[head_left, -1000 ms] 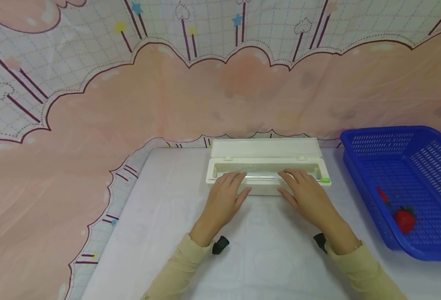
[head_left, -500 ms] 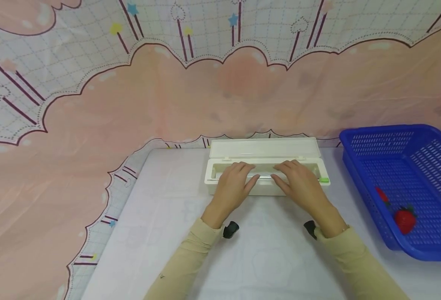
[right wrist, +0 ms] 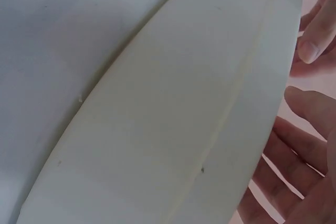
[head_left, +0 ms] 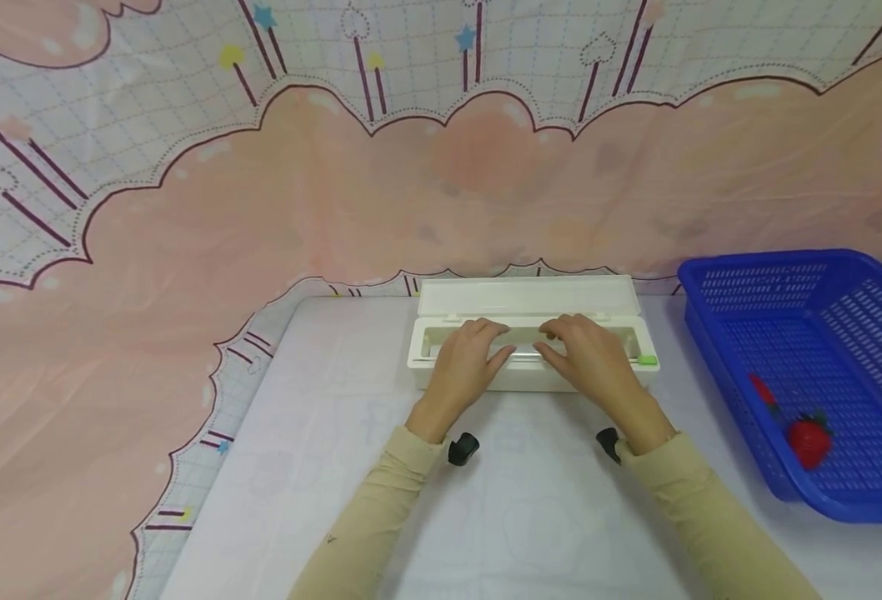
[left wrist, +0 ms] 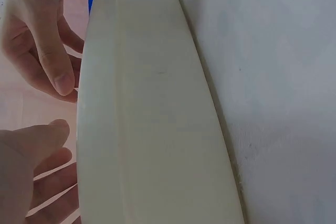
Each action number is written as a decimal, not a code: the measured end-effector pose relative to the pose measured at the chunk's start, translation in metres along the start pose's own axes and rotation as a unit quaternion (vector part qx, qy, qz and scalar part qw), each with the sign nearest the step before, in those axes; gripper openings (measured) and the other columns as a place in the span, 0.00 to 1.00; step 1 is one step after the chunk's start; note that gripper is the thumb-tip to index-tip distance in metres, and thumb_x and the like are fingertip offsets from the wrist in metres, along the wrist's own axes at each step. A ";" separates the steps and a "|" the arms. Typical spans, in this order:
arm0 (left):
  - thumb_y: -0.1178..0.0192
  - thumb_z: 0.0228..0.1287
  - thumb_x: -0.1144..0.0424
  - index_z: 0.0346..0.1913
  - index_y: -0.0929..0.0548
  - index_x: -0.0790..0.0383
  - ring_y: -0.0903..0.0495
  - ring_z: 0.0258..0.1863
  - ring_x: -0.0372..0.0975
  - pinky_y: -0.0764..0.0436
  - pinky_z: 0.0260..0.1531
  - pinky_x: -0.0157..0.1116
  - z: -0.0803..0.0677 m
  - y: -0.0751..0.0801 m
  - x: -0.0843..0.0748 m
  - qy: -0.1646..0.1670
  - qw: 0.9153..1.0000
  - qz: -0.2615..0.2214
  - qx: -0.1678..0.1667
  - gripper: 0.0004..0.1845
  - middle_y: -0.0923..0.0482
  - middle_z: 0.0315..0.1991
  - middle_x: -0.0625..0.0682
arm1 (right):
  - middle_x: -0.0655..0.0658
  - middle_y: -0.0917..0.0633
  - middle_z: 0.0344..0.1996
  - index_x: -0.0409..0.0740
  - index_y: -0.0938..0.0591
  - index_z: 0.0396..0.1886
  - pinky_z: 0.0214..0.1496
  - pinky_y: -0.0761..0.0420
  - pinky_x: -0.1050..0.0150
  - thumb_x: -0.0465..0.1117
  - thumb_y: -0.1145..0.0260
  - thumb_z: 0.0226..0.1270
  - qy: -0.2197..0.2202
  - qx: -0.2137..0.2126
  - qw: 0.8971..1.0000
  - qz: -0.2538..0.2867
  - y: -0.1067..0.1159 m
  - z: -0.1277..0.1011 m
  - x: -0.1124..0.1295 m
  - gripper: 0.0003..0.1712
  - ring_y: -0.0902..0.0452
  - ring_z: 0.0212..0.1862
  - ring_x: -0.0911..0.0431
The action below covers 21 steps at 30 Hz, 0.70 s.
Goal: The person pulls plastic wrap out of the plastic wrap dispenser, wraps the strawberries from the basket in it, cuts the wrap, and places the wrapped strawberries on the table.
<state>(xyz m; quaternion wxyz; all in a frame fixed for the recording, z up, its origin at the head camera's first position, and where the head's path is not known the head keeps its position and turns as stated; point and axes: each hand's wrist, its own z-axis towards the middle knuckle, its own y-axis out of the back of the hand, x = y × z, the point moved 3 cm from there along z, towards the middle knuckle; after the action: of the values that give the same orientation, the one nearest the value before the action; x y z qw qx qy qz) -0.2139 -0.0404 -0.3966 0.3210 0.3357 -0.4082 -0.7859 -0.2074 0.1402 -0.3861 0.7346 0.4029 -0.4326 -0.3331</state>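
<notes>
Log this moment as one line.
left hand: at white box | right hand: at white box | lid: open | strawberry: in blue basket

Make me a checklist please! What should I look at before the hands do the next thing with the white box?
1. Lid open: ok, it is swung up at the back of the white box.
2. White box set down: ok, it rests on the white table.
3. Both hands there: ok, left hand and right hand are over the box.
4. Fingers gripping something: cannot tell, the box hides some fingertips in the wrist views.
5. Basket out of the way: ok, it is to the right of the box, with a strawberry inside.
</notes>
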 end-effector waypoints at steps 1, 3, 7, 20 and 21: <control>0.35 0.67 0.55 0.51 0.15 0.59 0.17 0.47 0.44 0.19 0.49 0.39 0.001 0.000 0.001 -0.001 1.000 0.000 0.000 0.15 0.15 0.47 0.51 | 0.42 0.12 0.38 0.38 0.14 0.45 0.39 0.16 0.52 0.45 0.30 0.66 -0.002 0.005 1.000 0.000 -0.001 0.001 0.000 0.15 0.17 0.41 0.47; 0.34 0.66 0.56 0.50 0.15 0.58 0.18 0.47 0.44 0.19 0.49 0.38 0.003 -0.001 0.002 -0.004 1.000 -0.002 0.000 0.14 0.15 0.47 0.50 | 0.42 0.12 0.38 0.38 0.13 0.45 0.40 0.16 0.51 0.45 0.29 0.66 -0.006 0.014 1.000 0.002 -0.002 0.003 0.000 0.15 0.17 0.41 0.47; 0.33 0.65 0.57 0.49 0.14 0.58 0.18 0.48 0.44 0.19 0.50 0.38 0.006 -0.002 0.004 -0.006 1.000 -0.003 0.008 0.13 0.15 0.46 0.50 | 0.43 0.11 0.38 0.38 0.13 0.45 0.40 0.16 0.52 0.45 0.28 0.64 -0.012 0.030 0.999 0.005 -0.005 0.008 0.001 0.16 0.16 0.40 0.47; 0.33 0.65 0.57 0.50 0.14 0.56 0.19 0.48 0.43 0.19 0.50 0.37 0.015 -0.005 0.010 -0.013 0.999 0.008 0.039 0.13 0.16 0.48 0.49 | 0.44 0.11 0.33 0.38 0.11 0.40 0.37 0.17 0.53 0.42 0.27 0.63 -0.020 0.048 0.999 0.016 -0.012 0.015 -0.003 0.12 0.16 0.35 0.50; 0.33 0.65 0.57 0.50 0.14 0.56 0.19 0.48 0.43 0.20 0.51 0.37 0.016 -0.006 0.011 -0.014 0.999 0.009 0.040 0.13 0.16 0.48 0.49 | 0.44 0.11 0.32 0.38 0.11 0.40 0.37 0.17 0.53 0.41 0.28 0.63 -0.021 0.050 0.998 0.018 -0.012 0.015 -0.003 0.11 0.16 0.35 0.50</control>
<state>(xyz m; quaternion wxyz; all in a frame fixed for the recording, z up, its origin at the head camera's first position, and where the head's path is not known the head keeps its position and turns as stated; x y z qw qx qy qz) -0.2335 -0.0393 -0.3974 0.3084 0.3335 -0.4468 -0.7707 -0.2242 0.1327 -0.3937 0.7102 0.4241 -0.4712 -0.3062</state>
